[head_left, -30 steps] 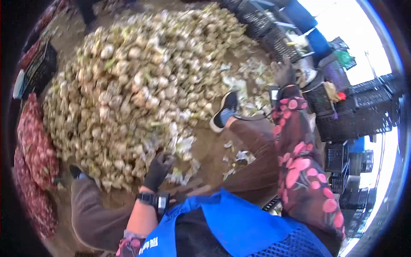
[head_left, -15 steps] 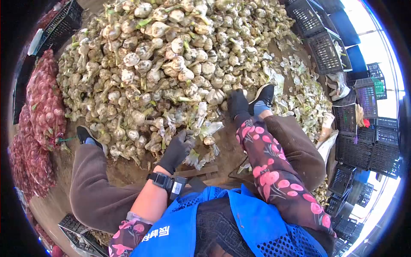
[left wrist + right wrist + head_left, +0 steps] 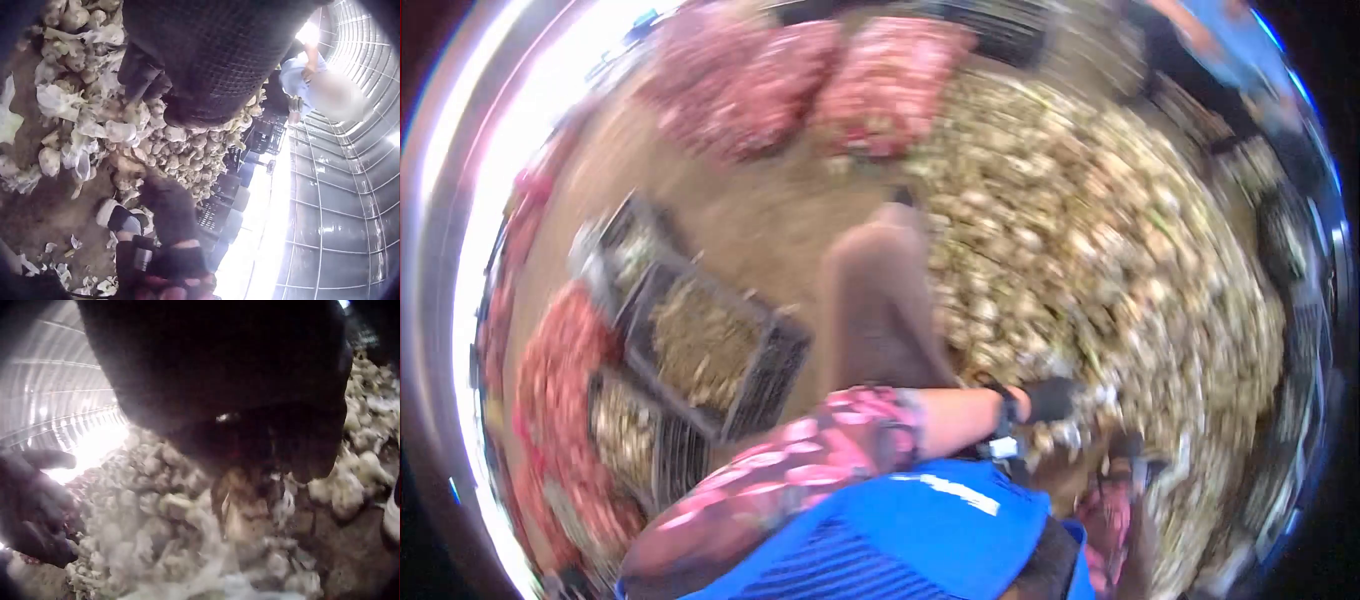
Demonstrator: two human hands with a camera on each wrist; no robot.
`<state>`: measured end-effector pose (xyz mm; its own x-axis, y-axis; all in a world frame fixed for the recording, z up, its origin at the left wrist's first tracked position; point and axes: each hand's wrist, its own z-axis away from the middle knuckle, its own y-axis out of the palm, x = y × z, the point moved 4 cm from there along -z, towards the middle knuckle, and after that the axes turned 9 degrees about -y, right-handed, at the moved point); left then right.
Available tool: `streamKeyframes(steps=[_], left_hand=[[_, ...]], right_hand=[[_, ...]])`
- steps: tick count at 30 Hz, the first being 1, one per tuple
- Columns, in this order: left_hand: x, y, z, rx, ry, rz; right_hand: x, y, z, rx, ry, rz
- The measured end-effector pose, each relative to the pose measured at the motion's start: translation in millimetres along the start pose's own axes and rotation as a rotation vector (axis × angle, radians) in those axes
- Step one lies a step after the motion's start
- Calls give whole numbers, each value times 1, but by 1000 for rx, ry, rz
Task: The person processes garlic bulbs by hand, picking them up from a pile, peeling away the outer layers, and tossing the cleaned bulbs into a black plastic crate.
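Observation:
A big heap of garlic bulbs [image 3: 1040, 240], with stems and loose skins, lies in front of the person. My left hand [image 3: 1052, 398], in a dark glove, hangs over its near edge with loosely bent fingers; nothing shows in its grasp. In the left wrist view this left hand [image 3: 206, 56] fills the top. My right hand [image 3: 1124, 448], also gloved, is lower, blurred and small in the head view. From the right wrist, the right hand [image 3: 219, 381] covers the top, and a tan, papery garlic bulb [image 3: 240, 509] shows at its fingertips, partly hidden.
Red net sacks [image 3: 890, 85] stand beyond the heap, with another net sack [image 3: 565, 370] at left. A black crate [image 3: 770, 370] of pale scraps sits beside the person's leg [image 3: 870, 310]. Another person [image 3: 325, 90] is at the far side. Loose skins [image 3: 62, 272] litter the ground.
The head view has swung to the left, bringing the crates and net sacks in. My right hand went from the far right to the heap's edge, then nearer the left hand.

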<state>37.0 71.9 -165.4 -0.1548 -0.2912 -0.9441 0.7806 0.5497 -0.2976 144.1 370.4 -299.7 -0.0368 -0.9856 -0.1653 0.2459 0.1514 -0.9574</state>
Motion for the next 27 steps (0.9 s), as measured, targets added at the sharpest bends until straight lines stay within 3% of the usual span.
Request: streamKeyframes(steps=[1, 2, 3, 4, 5, 6, 8, 9, 11, 12, 14, 15, 17, 20, 21, 22, 23, 24, 26, 27], left_hand=[[-16, -18, 8, -33, -10, -17], [-4, -6, 1, -179, 156, -168], [-17, -20, 6, -85, -57, -89], [-31, -30, 25, -13, -131, -93], [-28, -23, 23, 33, -125, -83], [-31, -21, 28, 126, -159, 2], [-36, -15, 27, 120, -2, -14], [-33, -5, 18, 107, -1, -15], [-24, 2, 8, 119, 166, -5], [-22, 3, 9, 126, 176, -6], [-34, 5, 14, -43, 409, 8], [-40, 4, 17, 48, 351, 219], [-45, -2, 24, 170, 273, 480], [-62, -28, 48, 179, 359, 211], [-68, -23, 53, 349, 197, 669], [-101, -36, 70, 481, -203, 1044], [-118, -40, 73, 436, -218, 945], [-124, -45, 74, 366, -217, 845], [-96, -47, 53, 92, -107, 297], [-96, -43, 52, 115, -172, 508]], right_hand=[[-16, 2, -10, 5, -119, 120], [-26, -26, -2, -276, -82, -133], [-7, -71, -2, -396, -383, -85], [15, -119, 1, -516, -678, -3], [58, -196, 7, -104, -117, -392], [66, -207, 6, -157, -265, -606], [100, -252, 24, -219, -397, -684], [104, -261, 31, -223, -410, -679], [117, -275, 43, -516, -618, -308], [119, -276, 44, -519, -608, -301], [125, -273, 54, -590, -630, 31], [127, -277, 51, -551, -279, -360], [130, -288, 55, -530, -68, -732], [163, -314, 79, -640, 9, -983], [171, -315, 84, -649, 18, -1091], [179, -313, 87, -644, 28, -1220], [173, -289, 81, -624, 28, -1515], [173, -288, 85, -621, 69, -1511], [177, -292, 89, -626, 105, -1648], [170, -289, 90, -637, 63, -1499]])
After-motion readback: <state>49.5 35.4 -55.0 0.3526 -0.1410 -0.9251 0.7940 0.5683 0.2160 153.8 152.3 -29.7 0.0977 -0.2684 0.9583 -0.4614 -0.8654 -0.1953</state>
